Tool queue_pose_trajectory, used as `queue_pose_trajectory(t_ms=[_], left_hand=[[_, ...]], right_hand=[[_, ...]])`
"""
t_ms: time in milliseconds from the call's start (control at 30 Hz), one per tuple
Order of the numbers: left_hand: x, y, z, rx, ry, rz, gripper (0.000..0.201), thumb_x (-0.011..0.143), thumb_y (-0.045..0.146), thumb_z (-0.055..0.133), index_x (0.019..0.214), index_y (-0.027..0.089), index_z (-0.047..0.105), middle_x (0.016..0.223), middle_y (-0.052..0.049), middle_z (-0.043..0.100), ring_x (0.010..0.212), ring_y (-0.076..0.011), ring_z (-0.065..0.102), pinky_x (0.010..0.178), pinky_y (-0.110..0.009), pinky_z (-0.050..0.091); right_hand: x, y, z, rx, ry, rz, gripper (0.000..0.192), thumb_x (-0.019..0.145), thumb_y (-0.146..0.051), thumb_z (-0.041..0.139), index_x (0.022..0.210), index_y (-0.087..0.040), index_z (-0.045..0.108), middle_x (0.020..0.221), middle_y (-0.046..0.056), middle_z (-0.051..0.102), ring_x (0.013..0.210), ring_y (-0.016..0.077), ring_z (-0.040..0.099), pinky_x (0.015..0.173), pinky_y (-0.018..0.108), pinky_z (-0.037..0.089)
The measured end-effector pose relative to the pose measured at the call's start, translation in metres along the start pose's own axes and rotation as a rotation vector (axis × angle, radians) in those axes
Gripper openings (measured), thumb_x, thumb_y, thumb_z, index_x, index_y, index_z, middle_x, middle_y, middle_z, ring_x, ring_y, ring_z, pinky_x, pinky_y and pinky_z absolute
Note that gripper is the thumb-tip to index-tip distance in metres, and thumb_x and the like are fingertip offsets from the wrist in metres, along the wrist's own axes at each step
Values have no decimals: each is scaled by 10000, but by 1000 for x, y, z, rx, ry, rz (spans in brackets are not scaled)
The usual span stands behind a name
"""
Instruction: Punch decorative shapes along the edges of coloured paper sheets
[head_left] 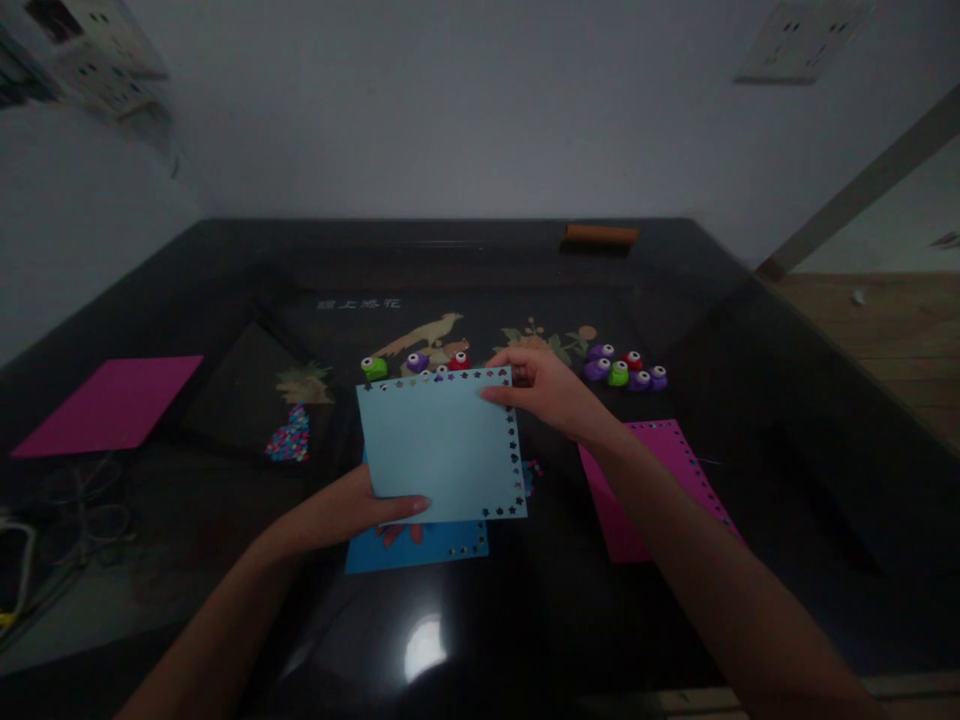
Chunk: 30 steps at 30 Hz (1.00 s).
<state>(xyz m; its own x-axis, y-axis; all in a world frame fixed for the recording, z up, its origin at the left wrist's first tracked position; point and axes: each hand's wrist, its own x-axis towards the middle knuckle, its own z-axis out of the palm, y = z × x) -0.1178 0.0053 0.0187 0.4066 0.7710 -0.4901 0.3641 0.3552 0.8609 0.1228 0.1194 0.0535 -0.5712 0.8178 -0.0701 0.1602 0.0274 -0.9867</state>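
In the head view, the left hand (352,512) pinches the near-left edge of a light blue card (442,447) with star holes along its border, while the right hand (544,392) pinches its far-right corner. The card is held just above a darker blue sheet (420,548) on the black table (750,330), with small punches (626,368) beyond and a pink sheet (660,480) to the right.

Matt light-blue paper sheet (442,450) above glossy black lacquered table (525,620).

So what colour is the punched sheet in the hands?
Light blue sheet, star-shaped holes along two edges; head view.
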Motion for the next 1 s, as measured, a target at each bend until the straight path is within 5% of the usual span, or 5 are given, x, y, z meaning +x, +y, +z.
queue_pose_trajectory(t_ms=[567, 767, 867, 1000], left_hand=[[2, 1, 1, -18, 67, 19, 176, 732, 335, 680, 635, 195, 636, 547, -21, 659, 445, -157, 558, 474, -250, 443], [2, -1, -6, 16, 76, 38, 199, 734, 363, 674, 631, 194, 661, 584, -42, 676, 461, -161, 558, 481, -265, 455], [1, 0, -12, 32, 141, 90, 245, 744, 395, 662, 612, 189, 680, 557, -44, 650, 463, -161, 539, 485, -273, 443], [2, 2, -20, -4, 386, 192, 308, 769, 417, 639, 565, 186, 654, 502, -26, 584, 488, -166, 524, 539, -298, 439]], right_hand=[[0, 0, -1, -9, -10, -30, 173, 701, -209, 698, 828, -175, 585, 822, 15, 618, 759, 149, 588, 682, 284, 470], [-1, -5, -4, -51, 30, -50, 142, 825, -310, 576, 774, -179, 560, 639, -23, 563, 555, 95, 509, 529, 239, 390], [-1, -7, -9, -91, 49, -88, 205, 868, -352, 502, 786, -174, 563, 620, -8, 594, 501, 88, 483, 476, 238, 341], [-1, -5, -15, -106, 91, -90, 234, 866, -381, 493, 834, -163, 574, 632, 2, 614, 497, 89, 485, 457, 236, 331]])
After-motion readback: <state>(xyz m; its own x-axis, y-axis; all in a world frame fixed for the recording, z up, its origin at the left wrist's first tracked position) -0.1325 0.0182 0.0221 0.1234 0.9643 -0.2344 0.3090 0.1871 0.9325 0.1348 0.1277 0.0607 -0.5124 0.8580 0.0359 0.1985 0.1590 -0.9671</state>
